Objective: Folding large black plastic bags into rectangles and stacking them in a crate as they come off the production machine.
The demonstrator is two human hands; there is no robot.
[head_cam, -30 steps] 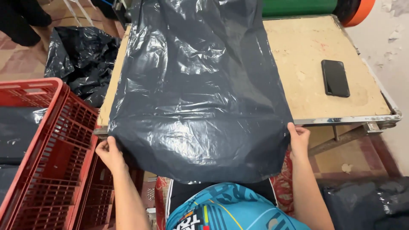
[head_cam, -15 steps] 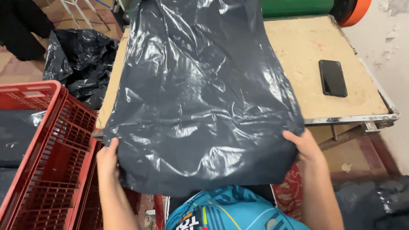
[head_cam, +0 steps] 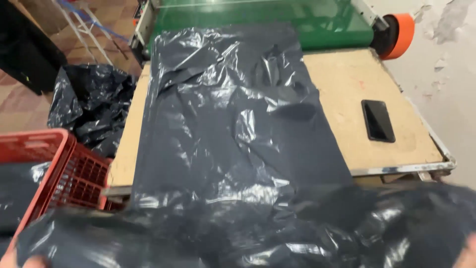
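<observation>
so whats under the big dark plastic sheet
The dark plastic sheet lies over a wooden tabletop, bare to its right where a black phone rests. Whatever sits beneath the sheet is covered.

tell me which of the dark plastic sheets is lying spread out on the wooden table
The large dark grey plastic bag lies spread along the wooden table. The crumpled black plastic pile sits on the floor at left, and the blurred dark plastic sheet is lifted close to the camera.
</observation>
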